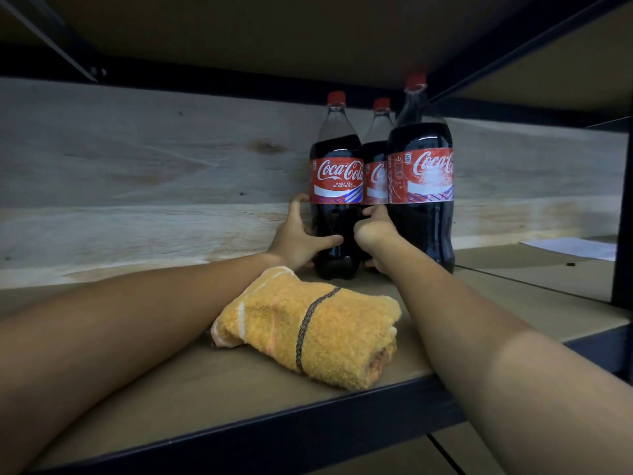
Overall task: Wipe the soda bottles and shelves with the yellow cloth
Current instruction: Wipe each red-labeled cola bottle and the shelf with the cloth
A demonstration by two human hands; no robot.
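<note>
So both arms were reaching deep into the shelf (pixel 342 378), a plain brown board with a dark metal edge along the near side. At the far end, against the pale wooden back panel (pixel 137 173), stood three cola bottles with red caps and red labels, all bunched together and touching or nearly so. The left bottle (pixel 337 186) was the one getting handled. The left hand (pixel 301 234) was wrapped round its lower dark part from the left, thumb across the front and fingertips curling behind near the bottom of the label. The right hand (pixel 375 228) was clenched around the right side of that same bottle, squeezed into the gap between it and the big bottle (pixel 423 180) on the right, though how far its fingers went round was hidden. The middle bottle (pixel 376 159) sat a bit further back, mostly covered by the other two, only its neck, cap and a strip of label showing.

The big one on the right was taller, its cap almost up at the underside of the shelf above, and its label looked scuffed and whitish.

The yellow cloth (pixel 308 323) wasn't in either hand. It lay folded in a chunky roll on the shelf, near the front, between the two forearms and just nearer than the bottles, with a dark stitched stripe running across it and a pale band at its left end.

Off to the far right there was a white sheet of paper (pixel 568 247) lying flat on the neighbouring shelf section.
</note>
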